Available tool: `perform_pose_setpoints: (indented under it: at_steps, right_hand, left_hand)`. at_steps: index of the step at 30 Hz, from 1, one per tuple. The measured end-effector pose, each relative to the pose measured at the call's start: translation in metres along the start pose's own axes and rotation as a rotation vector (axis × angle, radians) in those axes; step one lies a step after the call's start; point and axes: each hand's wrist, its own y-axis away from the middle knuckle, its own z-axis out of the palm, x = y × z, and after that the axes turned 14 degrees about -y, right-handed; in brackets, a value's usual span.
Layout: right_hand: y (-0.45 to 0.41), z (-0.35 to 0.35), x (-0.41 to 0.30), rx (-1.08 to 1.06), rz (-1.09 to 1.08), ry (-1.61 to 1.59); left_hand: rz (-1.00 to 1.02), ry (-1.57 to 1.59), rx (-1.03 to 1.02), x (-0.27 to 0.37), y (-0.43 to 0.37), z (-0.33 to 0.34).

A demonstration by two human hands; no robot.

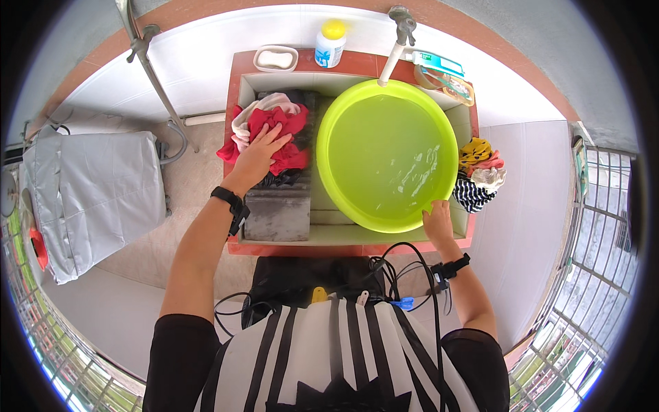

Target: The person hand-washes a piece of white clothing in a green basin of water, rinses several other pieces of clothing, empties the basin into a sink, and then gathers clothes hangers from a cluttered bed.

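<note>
My left hand (261,149) lies with spread fingers on a heap of red cloth (285,121), bunched with pale pink cloth (249,116) and something dark, on the grey slab (278,213) at the sink's left side. At the lower right rim of a lime-green plastic basin (325,175) is my right hand (438,222), its fingers curled over the edge. Water (383,149) fills much of the basin, with ripples at its right. Whatever the right thumb and palm press on beneath the rim is hidden.
A tap (403,28) with a white pipe reaches over the basin. On the red-tiled ledge (355,61) stand a soap dish (276,58), a yellow-capped bottle (330,44) and brushes (453,85). Bunched clothes (479,175) lie on the right edge. Black cables (412,250) hang before me; a covered appliance (98,195) stands left.
</note>
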Motion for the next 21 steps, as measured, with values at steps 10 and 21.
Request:
perform_pose_setpoints:
  at_steps: [10,21]
  right_hand:
    - [-0.005,0.027,0.049,0.264,0.675,-1.685]
    - [0.013,0.043,0.042,0.228,0.688,-1.733]
  left_hand:
    - [0.01,-0.051,0.02,0.002,-0.011,0.005]
    - [-0.036,-0.099,0.036,0.011,-0.013,0.005]
